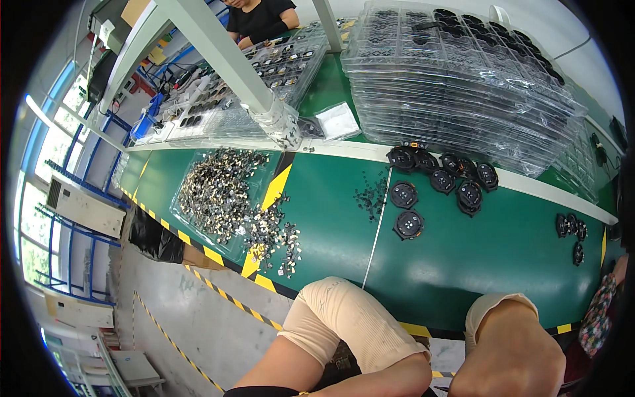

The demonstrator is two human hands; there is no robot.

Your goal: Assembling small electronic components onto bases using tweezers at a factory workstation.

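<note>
Both my arms wear beige sleeves and bend at the front edge of the green table (324, 231). Bare skin of my left hand or wrist (397, 377) shows at the bottom, its fingers hidden. My right hand or wrist (512, 354) is bent close in, and its fingers are out of sight too. Nearest ahead, apart from both arms, lie black round watch bodies (409, 225) with dark glossy faces; several more crowd against the white table rail. Left of them are scattered tiny black parts (372, 196). Farther left, small black, silver and gold parts (218, 192) are heaped, some spilling toward the edge.
Clear plastic trays (456, 99) are stacked high at the back right, the top one holding black parts. Smaller dark pieces (571, 227) lie at the far right, near another person's floral sleeve (597, 314). A white post (218, 53) rises ahead; a person in black (261, 20) sits beyond.
</note>
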